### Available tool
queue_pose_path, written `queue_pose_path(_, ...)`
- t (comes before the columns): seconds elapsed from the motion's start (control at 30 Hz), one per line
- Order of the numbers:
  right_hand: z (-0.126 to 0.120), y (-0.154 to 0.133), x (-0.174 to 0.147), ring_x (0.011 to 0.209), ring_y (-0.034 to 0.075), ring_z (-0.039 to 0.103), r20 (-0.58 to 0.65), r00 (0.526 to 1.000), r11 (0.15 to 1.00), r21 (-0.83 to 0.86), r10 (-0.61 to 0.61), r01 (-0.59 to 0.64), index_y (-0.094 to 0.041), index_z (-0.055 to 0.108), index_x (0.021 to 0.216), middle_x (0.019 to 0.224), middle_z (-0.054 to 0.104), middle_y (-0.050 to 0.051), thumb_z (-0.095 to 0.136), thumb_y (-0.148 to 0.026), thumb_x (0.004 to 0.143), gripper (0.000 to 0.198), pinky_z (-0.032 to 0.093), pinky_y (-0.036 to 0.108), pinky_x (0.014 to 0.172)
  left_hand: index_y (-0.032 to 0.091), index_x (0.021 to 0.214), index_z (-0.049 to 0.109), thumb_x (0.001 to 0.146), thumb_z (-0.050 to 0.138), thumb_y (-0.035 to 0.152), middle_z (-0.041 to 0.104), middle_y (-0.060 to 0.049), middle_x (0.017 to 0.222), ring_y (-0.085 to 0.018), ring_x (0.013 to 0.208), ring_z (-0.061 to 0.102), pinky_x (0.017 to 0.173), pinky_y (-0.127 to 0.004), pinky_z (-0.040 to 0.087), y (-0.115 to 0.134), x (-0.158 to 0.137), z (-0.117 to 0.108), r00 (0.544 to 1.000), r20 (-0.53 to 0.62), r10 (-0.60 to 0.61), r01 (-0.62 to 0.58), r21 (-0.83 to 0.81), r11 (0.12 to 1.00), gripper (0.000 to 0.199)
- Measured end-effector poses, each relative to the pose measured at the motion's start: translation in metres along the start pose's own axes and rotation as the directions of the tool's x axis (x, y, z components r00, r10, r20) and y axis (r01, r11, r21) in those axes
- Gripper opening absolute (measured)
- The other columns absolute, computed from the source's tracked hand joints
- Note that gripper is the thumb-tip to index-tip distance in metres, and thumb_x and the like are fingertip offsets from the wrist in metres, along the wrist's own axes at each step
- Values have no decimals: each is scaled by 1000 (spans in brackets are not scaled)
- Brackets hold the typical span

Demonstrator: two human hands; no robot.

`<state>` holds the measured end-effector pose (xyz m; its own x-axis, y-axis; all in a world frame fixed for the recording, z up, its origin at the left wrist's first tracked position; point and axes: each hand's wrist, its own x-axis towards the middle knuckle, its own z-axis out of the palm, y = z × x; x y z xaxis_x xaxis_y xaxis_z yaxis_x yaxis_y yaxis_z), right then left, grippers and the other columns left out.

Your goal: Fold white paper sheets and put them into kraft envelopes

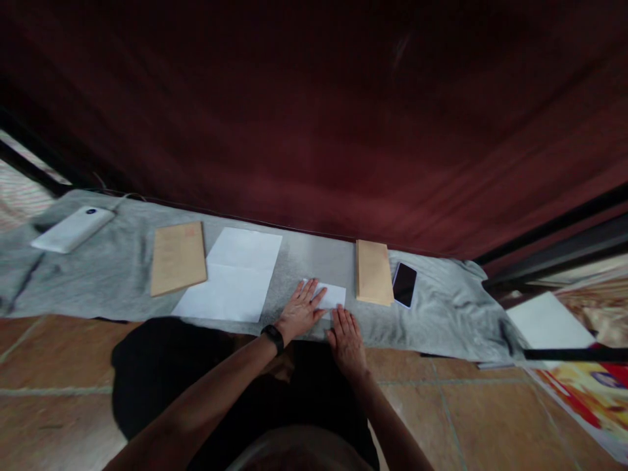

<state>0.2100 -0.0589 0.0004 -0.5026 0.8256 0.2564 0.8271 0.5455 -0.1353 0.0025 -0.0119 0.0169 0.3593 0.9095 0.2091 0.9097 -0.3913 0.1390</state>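
A small folded sheet of white paper (335,296) lies flat on the grey cloth in front of me. My left hand (300,310), with a black band on its wrist, rests spread over the paper's left part. At its lower right corner, my right hand (347,337) lies with fingers stretched out, the tips touching the edge. Larger white sheets (235,281) with a crease across them lie to the left. A stack of brown envelopes (373,271) sits just right of the folded paper.
Another pile of brown envelopes (178,258) overlaps the white sheets. A dark-screened phone (405,285) touches the right stack. At the far left lies a white device (73,230) with a cable. The grey cloth (446,307) runs along a dark red upright panel (314,144).
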Motion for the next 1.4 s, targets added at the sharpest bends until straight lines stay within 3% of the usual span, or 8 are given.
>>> queue_pose_path(0.33,-2,5,-3,144,28,37,-22,999,1000,3,26,-26,-10,31,155,156,39,18,36,-34,105,55,33,47,116,19,152,37,97,43,50,32,-17,161,-30,150,27,121,-55,16,-1,-2,1,1000,16,-8,8,5,1000,63)
queue_pose_path(0.53,-9,12,8,136,26,47,-24,994,992,72,103,-101,-15,48,146,145,54,13,33,-29,105,46,33,46,113,20,151,39,98,41,49,35,-16,160,-31,149,29,119,-56,20,-4,-10,-4,999,43,-21,20,26,999,60)
queue_pose_path(0.73,-3,13,33,116,31,56,-92,956,955,132,278,-265,-12,54,138,131,61,19,36,-33,103,45,44,47,98,21,150,42,98,45,44,38,-15,159,-31,147,33,118,-54,25,-7,-22,-11,997,79,-17,11,77,997,57)
queue_pose_path(1.1,6,12,57,99,33,64,-157,901,915,90,404,-394,-11,60,121,107,66,21,49,-35,96,37,50,43,84,17,150,41,99,42,43,38,-18,158,-31,147,32,117,-54,28,-6,-29,-13,996,91,-11,1,109,994,57)
queue_pose_path(1.4,4,18,70,91,28,70,-4,868,866,65,496,-495,-15,61,106,95,72,15,57,-31,92,22,50,33,77,18,150,41,99,43,41,38,-17,158,-31,147,33,117,-54,28,-5,-30,-13,997,74,-22,14,95,995,56)
